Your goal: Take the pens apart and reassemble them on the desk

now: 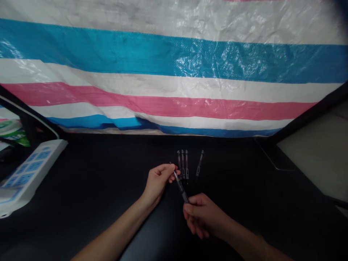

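A slim dark pen (179, 185) with a clear section slants between my two hands. My left hand (161, 178) pinches its upper end between thumb and fingers. Around its lower, dark end the fingers of my right hand (202, 214) are closed. Just beyond my hands, three similar pens (183, 165) lie side by side on the black table (108, 174), partly behind my left fingertips. One more pen (200, 163) lies apart to their right, slightly tilted.
A white power strip (32, 170) with blue socket faces lies at the left edge. Behind the table hangs a striped plastic sheet (174, 87). A green and white package (13, 132) stands at the far left. Dark frame posts (304, 112) border the sides.
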`<state>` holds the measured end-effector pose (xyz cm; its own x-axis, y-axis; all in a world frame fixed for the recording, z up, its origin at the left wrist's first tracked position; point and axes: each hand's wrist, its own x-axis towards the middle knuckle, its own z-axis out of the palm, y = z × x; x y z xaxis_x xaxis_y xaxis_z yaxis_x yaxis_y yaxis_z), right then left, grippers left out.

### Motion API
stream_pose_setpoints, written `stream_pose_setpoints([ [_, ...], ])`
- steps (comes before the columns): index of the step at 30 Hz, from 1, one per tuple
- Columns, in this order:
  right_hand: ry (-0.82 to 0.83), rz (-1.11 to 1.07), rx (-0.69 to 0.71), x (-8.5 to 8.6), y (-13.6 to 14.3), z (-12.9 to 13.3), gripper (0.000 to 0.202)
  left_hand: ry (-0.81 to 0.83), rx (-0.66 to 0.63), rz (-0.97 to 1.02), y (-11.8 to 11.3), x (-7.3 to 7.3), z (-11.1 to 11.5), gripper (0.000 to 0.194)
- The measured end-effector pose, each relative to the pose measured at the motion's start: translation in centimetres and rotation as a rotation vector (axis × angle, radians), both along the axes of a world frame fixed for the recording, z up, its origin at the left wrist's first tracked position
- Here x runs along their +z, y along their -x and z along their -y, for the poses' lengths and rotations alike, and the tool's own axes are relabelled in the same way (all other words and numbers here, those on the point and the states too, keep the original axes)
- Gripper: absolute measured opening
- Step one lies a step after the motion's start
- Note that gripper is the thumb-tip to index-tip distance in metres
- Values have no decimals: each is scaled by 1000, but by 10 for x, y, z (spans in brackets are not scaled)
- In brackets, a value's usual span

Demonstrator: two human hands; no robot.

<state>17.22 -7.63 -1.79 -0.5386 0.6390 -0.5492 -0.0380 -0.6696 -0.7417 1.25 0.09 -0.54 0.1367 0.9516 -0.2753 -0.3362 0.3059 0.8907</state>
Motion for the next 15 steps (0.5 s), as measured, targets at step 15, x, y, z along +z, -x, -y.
stream_pose_setpoints([
  [15, -1, -157, -92, 6, 1, -3, 31, -27, -46, 34, 0, -6, 1, 31],
])
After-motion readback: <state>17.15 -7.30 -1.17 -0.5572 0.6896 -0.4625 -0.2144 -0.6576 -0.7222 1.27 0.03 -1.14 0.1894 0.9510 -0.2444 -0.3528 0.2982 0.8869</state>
